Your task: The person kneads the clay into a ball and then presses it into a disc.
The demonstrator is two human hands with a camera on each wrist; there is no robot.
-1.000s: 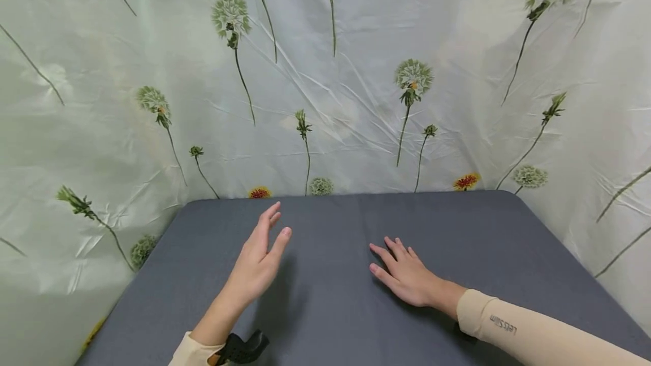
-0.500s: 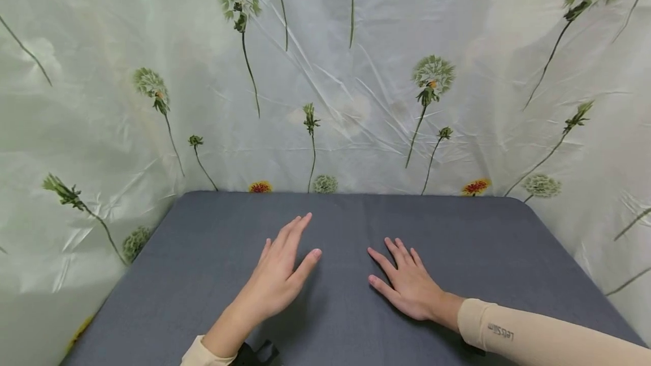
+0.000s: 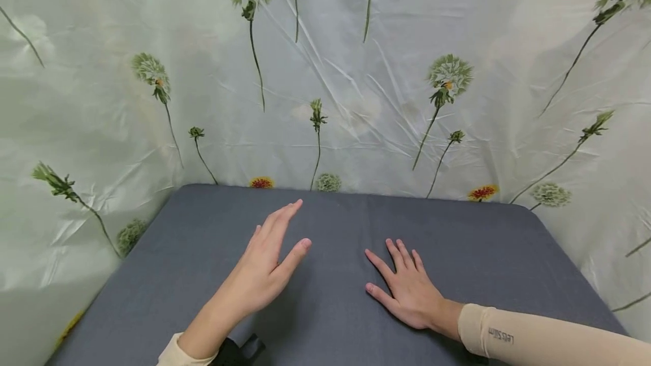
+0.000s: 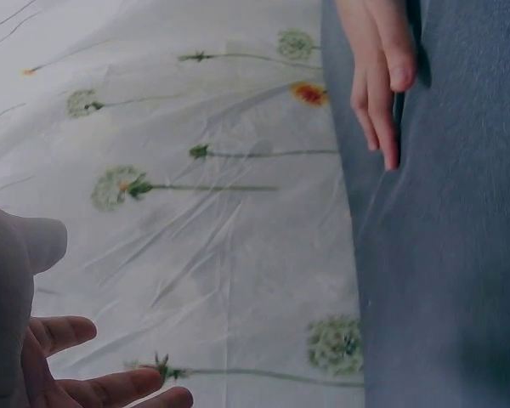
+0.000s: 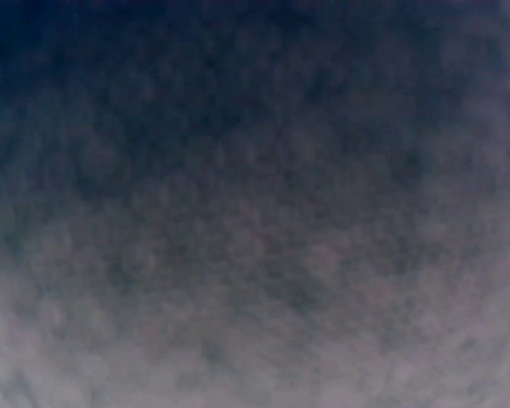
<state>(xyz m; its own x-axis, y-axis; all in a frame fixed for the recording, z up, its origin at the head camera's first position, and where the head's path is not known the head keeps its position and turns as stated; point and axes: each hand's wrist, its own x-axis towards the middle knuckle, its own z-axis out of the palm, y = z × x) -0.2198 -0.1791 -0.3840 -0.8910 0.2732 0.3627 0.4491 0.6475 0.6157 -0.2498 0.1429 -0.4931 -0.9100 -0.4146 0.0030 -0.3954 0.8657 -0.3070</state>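
My left hand (image 3: 264, 270) is held above the grey cloth-covered table (image 3: 335, 321), fingers straight and thumb spread, with its shadow falling on the cloth. Nothing is in it. To the right, my right hand (image 3: 409, 292) rests palm down on the cloth with its fingers spread. In the left wrist view, the left fingers (image 4: 110, 387) reach in from the lower left, and the right hand (image 4: 378, 76) appears at the top against the table. Only a dark, blurred surface fills the right wrist view.
Behind the table hangs a pale curtain (image 3: 229, 146) printed with dandelions and small flowers, meeting the table's back edge. A black strap-like device (image 3: 239, 352) sits at the left wrist. Beige sleeves (image 3: 549, 332) cover both forearms.
The left hand first moved right and lower, then back left and slightly up. The right hand stays on the cloth with its fingers spreading a little wider. The head view has shifted slightly.
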